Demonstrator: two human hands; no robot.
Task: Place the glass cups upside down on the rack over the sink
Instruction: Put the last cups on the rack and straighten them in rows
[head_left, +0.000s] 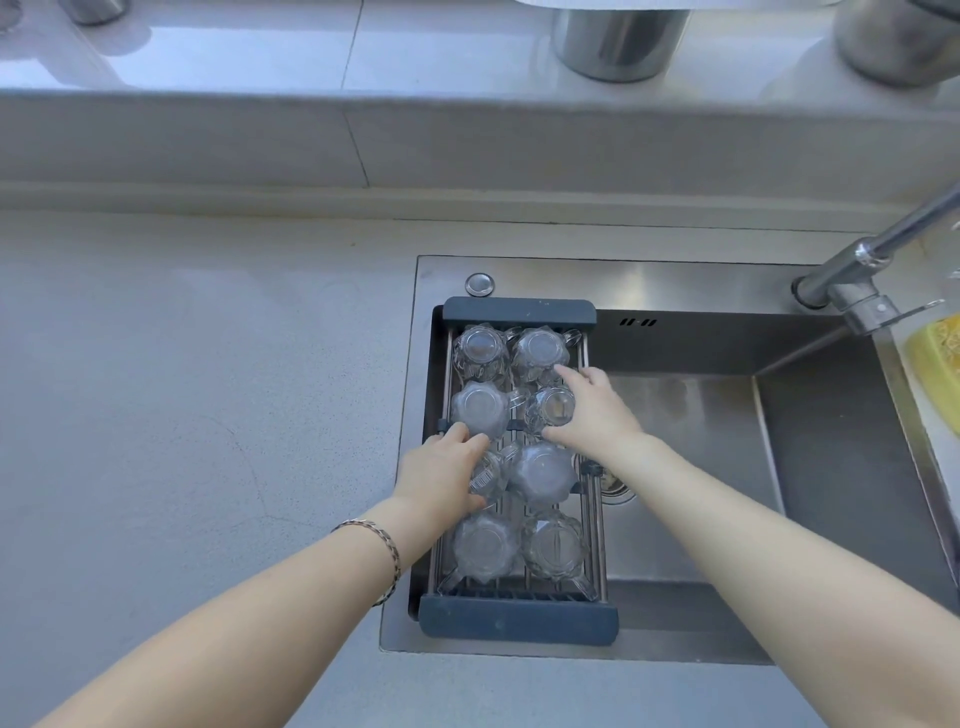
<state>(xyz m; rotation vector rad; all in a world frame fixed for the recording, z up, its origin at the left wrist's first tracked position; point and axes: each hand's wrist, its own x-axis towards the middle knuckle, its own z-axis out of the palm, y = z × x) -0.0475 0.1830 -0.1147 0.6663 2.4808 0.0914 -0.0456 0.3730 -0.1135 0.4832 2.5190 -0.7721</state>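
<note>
Rack (517, 621) of thin metal rods with dark grey plastic end bars, long axis running away from the person, spanning the left part of a brushed stainless-steel sink (691, 447) set into a pale speckled desk (197, 395). Glass cups: eight, clear, with fluted scalloped walls and small handles, ranged in two columns of four along the rack. Seven stand mouth down, flat bases up, among them the far-left cup (479, 349), far-right cup (540, 351), second-row left cup (480, 408), third-row right cup (540, 473) and the two nearest cups (485, 545) (555, 545). Second-row right cup (551, 408) sits tilted, its round end turned toward the camera; which end cannot be told. Left hand (444, 475), a braided bracelet (382, 545) at the wrist, curled around the third-row left cup (488, 475), fingers and thumb closed on its sides. Right hand (592, 408) spread wide, thumb (553, 432) at the tilted cup's near side and forefinger reaching to the far-right cup; a firm grip cannot be confirmed. Chrome tap (872, 260) at the far right corner; yellow sponge (935, 364) at the right edge.
</note>
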